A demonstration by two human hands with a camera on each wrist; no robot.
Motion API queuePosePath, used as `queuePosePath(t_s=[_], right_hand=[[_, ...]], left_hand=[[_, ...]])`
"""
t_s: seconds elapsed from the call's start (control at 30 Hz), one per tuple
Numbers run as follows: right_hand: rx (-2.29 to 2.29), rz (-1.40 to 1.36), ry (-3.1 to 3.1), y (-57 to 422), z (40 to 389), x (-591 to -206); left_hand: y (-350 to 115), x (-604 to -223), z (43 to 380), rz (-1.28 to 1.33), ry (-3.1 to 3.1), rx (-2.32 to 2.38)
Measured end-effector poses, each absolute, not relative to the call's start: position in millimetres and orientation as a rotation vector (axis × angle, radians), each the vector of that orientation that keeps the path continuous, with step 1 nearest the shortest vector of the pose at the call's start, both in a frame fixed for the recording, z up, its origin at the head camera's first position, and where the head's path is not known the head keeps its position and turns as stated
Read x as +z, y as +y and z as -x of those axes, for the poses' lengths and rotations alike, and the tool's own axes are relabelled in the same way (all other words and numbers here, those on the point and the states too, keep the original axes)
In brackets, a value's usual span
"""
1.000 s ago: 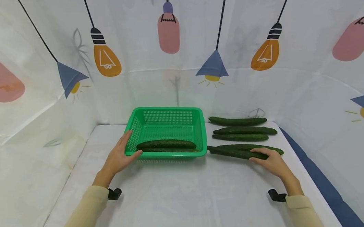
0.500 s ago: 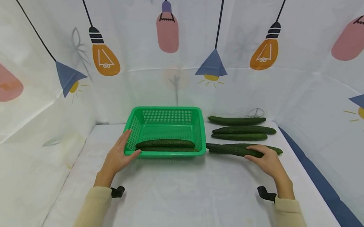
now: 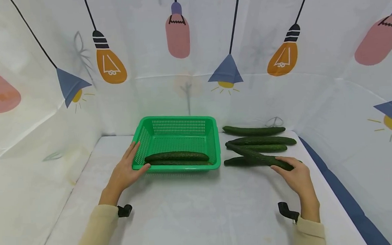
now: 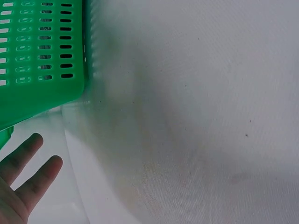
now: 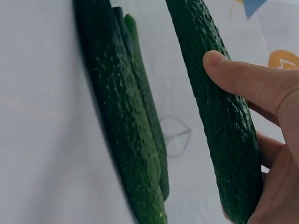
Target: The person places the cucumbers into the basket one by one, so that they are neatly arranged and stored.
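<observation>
My right hand grips a dark green cucumber near its right end, thumb along one side. The cucumber slants over another cucumber on the table, its far end overlapping the pair behind. In the right wrist view, the held cucumber stands apart from other cucumbers. My left hand is at the front left corner of a green plastic basket, fingers spread and straight along its left side, thumb at the front rim. Two cucumbers lie along the basket's front side.
Behind the held cucumber lie two cucumbers close together, and one more cucumber near the back wall. A white cloth covers the table. White curtains with printed lamps enclose the back and sides.
My right hand has taken hold of the cucumber and turned it, its left end swinging back and away from the basket. My left hand has stayed at the basket corner.
</observation>
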State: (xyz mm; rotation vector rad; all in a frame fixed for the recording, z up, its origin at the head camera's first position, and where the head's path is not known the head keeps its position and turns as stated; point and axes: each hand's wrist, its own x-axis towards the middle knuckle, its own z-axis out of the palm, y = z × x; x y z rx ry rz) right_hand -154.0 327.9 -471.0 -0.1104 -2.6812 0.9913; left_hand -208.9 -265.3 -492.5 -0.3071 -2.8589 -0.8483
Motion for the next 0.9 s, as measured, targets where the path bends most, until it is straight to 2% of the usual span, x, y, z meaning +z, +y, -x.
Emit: queuePosePath(t_s=[0.33, 0.9], right_hand=[[1.165, 0.090, -2.595, 296, 164, -462], [1.276, -0.208, -2.599, 236, 196, -448]], left_hand=[[-274, -496, 209, 0.289, -2.838, -0.859], [-268, -495, 211, 0.338, -2.855, -0.842]])
